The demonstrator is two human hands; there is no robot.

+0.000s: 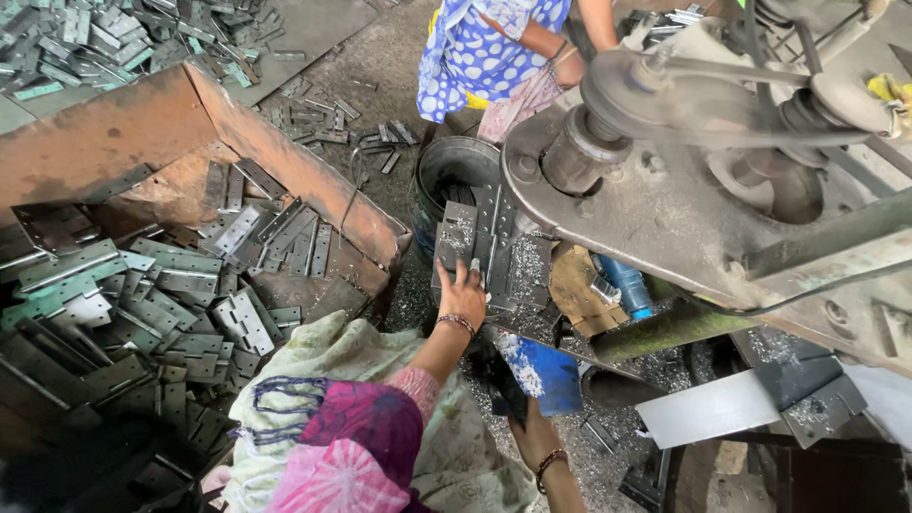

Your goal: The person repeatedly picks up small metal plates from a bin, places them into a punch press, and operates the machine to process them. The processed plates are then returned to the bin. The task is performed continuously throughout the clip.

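My left hand (463,293), with a bangle on the wrist, reaches forward and grips the lower edge of a grey perforated hinge plate (455,236). The plate lies on the machine bed (527,275) among metal shavings, beside more such plates. My right hand (532,435), lower down and also bangled, is closed on a dark flat metal piece (506,389). Its fingers are partly hidden behind that piece. A pink sleeve and a pale cloth cover my lap.
A rusty open bin (285,161) on the left holds several hinge plates (180,285). A metal bucket (456,169) stands behind the bed. The heavy press machine (665,180) fills the right. Another person in blue dotted cloth (484,52) stands at the top. A blue box (540,372) sits below the bed.
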